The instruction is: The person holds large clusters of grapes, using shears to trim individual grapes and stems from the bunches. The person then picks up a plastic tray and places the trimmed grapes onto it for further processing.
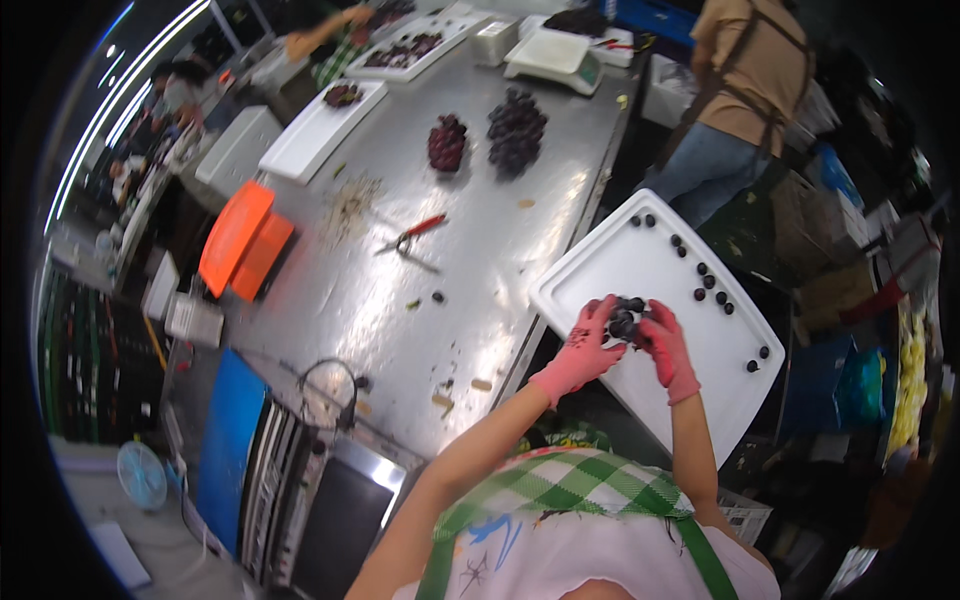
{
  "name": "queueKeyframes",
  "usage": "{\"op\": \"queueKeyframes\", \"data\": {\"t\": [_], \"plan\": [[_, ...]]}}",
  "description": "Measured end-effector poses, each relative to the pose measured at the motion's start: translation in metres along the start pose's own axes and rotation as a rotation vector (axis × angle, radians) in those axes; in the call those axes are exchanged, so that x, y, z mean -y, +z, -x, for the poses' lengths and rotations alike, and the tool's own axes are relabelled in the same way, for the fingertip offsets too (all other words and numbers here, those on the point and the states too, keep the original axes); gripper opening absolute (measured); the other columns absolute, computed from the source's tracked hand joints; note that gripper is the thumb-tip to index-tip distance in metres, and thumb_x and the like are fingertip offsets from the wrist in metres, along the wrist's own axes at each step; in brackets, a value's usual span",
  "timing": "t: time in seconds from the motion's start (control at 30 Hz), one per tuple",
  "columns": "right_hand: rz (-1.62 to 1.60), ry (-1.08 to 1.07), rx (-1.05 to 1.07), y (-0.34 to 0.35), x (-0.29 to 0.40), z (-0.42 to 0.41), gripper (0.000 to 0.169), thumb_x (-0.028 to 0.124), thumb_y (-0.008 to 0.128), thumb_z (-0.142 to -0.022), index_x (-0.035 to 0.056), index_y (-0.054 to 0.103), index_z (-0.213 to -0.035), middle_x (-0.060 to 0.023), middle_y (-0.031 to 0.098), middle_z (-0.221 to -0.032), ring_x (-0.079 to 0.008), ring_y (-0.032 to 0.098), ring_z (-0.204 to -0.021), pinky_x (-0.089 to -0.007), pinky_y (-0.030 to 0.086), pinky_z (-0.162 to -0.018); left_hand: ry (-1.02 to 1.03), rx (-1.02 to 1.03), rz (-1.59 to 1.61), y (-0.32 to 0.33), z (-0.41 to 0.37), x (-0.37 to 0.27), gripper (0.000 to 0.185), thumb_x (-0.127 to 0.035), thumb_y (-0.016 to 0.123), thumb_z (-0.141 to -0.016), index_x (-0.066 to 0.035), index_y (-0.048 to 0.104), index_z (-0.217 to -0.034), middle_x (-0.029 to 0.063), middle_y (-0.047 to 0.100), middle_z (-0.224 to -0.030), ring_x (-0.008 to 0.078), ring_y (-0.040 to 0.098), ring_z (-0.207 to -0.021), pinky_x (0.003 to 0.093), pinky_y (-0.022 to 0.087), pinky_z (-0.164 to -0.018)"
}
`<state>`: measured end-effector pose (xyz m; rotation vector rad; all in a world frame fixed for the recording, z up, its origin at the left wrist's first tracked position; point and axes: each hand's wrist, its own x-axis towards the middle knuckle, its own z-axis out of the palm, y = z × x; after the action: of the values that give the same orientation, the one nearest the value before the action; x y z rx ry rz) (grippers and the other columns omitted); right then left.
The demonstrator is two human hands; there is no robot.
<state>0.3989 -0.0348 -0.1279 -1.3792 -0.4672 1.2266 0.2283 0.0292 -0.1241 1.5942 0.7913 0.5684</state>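
Both my hands wear pink gloves and meet over a white plastic tray [675, 382]. Between them is a small bunch of dark grapes [622, 324]. My left hand [585, 349] grips it from the left, and my right hand [666, 345] has its fingers on the right side. The gloves hide part of the bunch. Several loose dark grapes [705, 281] lie along the tray's far and right sides. The tray's left edge overlaps the edge of a steel table [465, 270].
Red-handled snips [420, 227] lie on the table. Beyond are a reddish grape bunch [448, 144], a darker bunch [516, 133] and a weighing scale [555, 56]. An orange plastic bin [244, 240] stands left. A person [739, 97] stands beyond the tray; another person's arm [326, 34] reaches in far left.
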Motion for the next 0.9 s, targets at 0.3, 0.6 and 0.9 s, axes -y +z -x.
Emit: {"op": "queueKeyframes", "data": {"t": [0.3,0.6,0.9], "plan": [[0.914,-0.621,-0.181,0.067,0.0,0.01,0.047,0.011,0.062,-0.085,0.0061,0.048,-0.13,-0.0144,0.046,-0.131,-0.0292,0.048,-0.117,-0.0355,0.042,-0.095,-0.041,-0.304,-0.378,-0.047,0.12,0.036,0.07,-0.023,0.069,-0.081,-0.009,0.036,-0.14,0.0219,0.038,-0.136,0.0377,0.05,-0.116,0.0394,0.047,-0.092],[1.1,-0.68,0.736,0.253,-0.106,-0.063,0.058,0.02,0.061,-0.081,0.0117,0.044,-0.135,-0.0178,0.039,-0.141,-0.0354,0.038,-0.13,-0.0422,0.032,-0.107,-0.487,-0.702,-0.387,-0.069,0.231,0.074,0.059,-0.028,0.066,-0.082,-0.006,0.045,-0.133,0.0172,0.054,-0.119,0.0344,0.058,-0.103,0.0406,0.049,-0.084],[1.509,-0.832,0.65,0.331,-0.152,-0.072,0.058,0.028,0.06,-0.078,0.0179,0.046,-0.133,-0.0102,0.039,-0.139,-0.03,0.035,-0.129,-0.0471,0.027,-0.107,-0.262,-0.616,-0.562,-0.125,0.203,0.078,0.037,-0.022,0.062,-0.084,-0.008,0.054,-0.118,0.0131,0.058,-0.1,0.0319,0.06,-0.086,0.0402,0.05,-0.075]]}}
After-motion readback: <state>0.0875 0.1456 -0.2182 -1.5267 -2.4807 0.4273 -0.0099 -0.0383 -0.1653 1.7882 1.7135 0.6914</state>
